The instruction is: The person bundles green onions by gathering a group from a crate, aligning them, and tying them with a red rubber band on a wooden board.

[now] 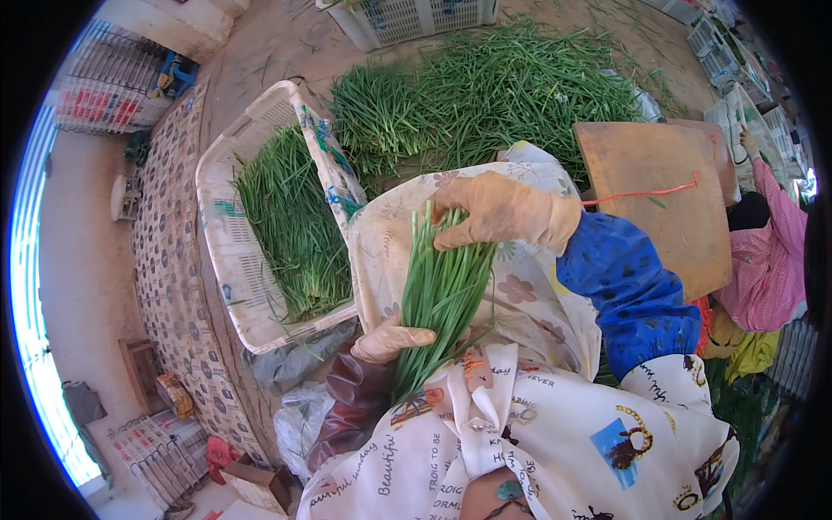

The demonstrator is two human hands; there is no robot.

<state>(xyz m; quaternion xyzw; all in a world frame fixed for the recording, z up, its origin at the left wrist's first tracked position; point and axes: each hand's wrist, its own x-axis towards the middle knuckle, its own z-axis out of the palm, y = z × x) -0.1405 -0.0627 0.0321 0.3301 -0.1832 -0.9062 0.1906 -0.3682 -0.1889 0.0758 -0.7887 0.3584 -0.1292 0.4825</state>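
A bunch of green chives lies across my apron-covered lap, pale stem ends up and leaf tips towards my body. My left hand, in a tan glove, grips the bunch low on its leaves, thumb across the front. At the stem end my right hand, also gloved, curls its fingers and thumb around the stems. Left of my lap, a white plastic crate holds chives laid lengthwise. Beyond my knees are a loose heap of chives and a neater pile on the floor.
A wooden board with a red string stands at my right. Another white crate is at the far side. At the right a person in pink reaches towards crates. Clear plastic bags lie by my left elbow.
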